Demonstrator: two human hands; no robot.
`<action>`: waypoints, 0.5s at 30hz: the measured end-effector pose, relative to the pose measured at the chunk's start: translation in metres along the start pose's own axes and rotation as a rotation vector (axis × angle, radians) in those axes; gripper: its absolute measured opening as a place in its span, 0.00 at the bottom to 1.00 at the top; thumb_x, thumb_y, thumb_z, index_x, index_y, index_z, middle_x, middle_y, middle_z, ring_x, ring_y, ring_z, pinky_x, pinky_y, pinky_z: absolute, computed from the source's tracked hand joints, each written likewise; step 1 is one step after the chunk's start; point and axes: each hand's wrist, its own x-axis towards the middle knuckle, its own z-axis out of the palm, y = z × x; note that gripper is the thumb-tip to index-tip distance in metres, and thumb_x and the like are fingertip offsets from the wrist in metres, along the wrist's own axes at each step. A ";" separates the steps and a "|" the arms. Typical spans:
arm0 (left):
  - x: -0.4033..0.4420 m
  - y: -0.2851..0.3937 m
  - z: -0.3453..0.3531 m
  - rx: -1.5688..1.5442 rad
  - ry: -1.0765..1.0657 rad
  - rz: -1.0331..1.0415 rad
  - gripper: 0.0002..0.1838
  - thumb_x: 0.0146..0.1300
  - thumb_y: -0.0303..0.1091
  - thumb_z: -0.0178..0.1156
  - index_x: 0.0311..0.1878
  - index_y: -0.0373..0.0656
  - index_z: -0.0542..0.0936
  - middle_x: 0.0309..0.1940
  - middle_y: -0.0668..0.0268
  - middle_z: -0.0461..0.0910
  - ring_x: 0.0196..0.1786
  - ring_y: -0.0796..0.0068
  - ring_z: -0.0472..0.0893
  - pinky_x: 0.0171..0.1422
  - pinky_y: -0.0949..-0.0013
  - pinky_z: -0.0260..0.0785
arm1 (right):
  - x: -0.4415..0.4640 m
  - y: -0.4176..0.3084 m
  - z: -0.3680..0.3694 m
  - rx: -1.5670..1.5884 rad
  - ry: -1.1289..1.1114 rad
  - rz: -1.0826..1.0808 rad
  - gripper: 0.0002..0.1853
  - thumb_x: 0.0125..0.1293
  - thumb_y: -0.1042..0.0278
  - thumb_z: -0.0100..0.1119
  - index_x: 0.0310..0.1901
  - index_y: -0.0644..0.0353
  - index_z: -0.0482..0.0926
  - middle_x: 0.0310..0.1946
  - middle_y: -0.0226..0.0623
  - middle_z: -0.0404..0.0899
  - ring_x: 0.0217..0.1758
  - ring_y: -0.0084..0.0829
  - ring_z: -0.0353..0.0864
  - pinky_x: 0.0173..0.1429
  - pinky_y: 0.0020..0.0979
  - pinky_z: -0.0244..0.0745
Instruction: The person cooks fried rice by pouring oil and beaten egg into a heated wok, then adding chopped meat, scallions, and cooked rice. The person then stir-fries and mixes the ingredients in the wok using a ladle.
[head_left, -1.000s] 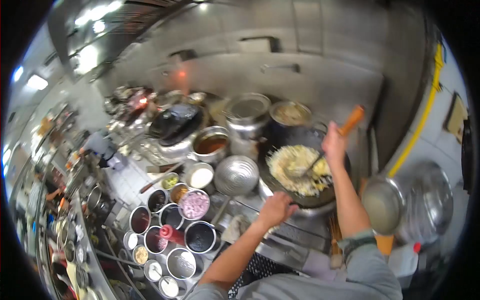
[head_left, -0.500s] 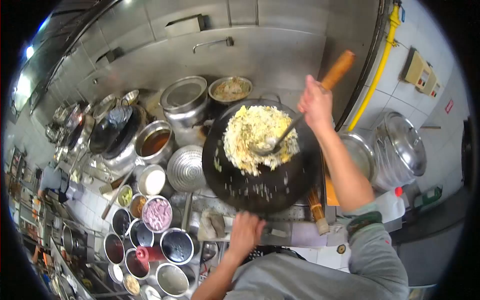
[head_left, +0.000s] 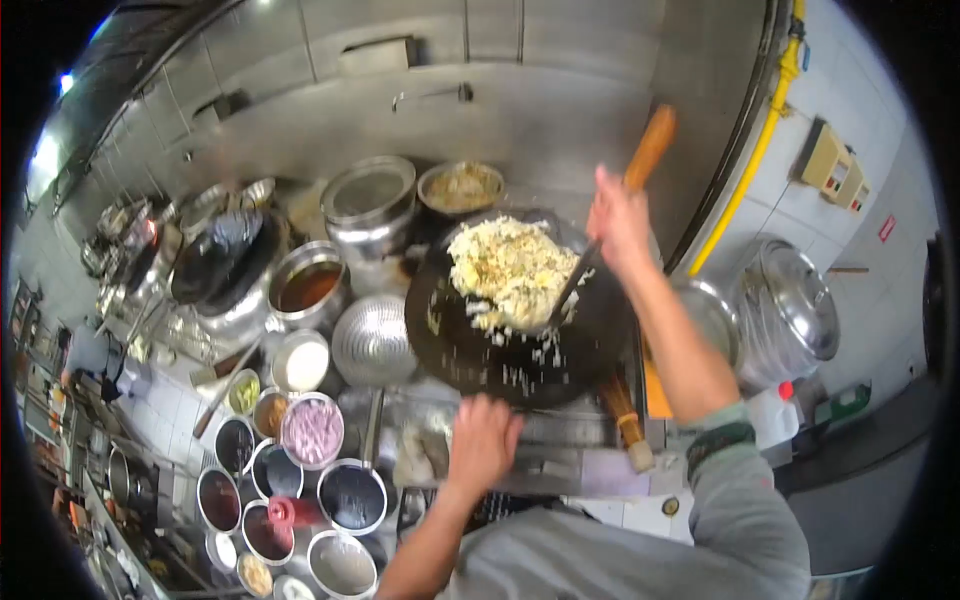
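A large black wok (head_left: 470,365) sits on the stove, holding a mound of fried rice with yellow egg (head_left: 510,262), and loose grains are scattered over its near side. My right hand (head_left: 618,222) is closed around the shaft of a ladle (head_left: 649,150), below its wooden handle end. The ladle's bowl is down in the near right part of the rice, mostly hidden by it. At the wok's near rim, my left hand (head_left: 483,440) is closed on the edge, with its fingertips turned out of sight.
Left of the wok lie a perforated strainer (head_left: 372,342), a pot of brown liquid (head_left: 308,287) and several ingredient containers, one with sliced onion (head_left: 312,430). A bamboo brush (head_left: 626,425) is at the near right. Behind stands a bowl of food (head_left: 460,187); a lidded pot (head_left: 792,300) is right.
The ladle and my right hand have shifted left and toward me, and the rice is more bunched at the ladle. My left hand and the wok's near rim have moved slightly away from me.
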 end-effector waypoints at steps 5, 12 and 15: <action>0.053 -0.035 0.030 -0.026 0.065 0.080 0.09 0.61 0.37 0.63 0.37 0.42 0.77 0.37 0.58 0.72 0.44 0.53 0.72 0.46 0.54 0.66 | 0.014 -0.034 -0.004 0.123 -0.175 -0.155 0.22 0.71 0.57 0.60 0.21 0.52 0.63 0.10 0.21 0.57 0.09 0.18 0.55 0.15 0.26 0.53; 0.057 -0.028 0.020 -0.025 0.029 0.066 0.13 0.60 0.38 0.65 0.45 0.43 0.79 0.43 0.61 0.75 0.50 0.56 0.74 0.50 0.55 0.66 | 0.045 0.060 0.000 0.131 -0.223 0.033 0.21 0.71 0.59 0.59 0.21 0.51 0.63 0.11 0.22 0.57 0.10 0.20 0.55 0.16 0.27 0.52; 0.066 -0.017 -0.003 -0.001 0.048 0.070 0.16 0.59 0.38 0.66 0.48 0.43 0.79 0.47 0.63 0.76 0.53 0.56 0.74 0.52 0.56 0.66 | 0.058 0.055 0.007 0.291 -0.185 0.004 0.21 0.71 0.59 0.59 0.21 0.51 0.63 0.11 0.22 0.59 0.10 0.19 0.56 0.15 0.27 0.53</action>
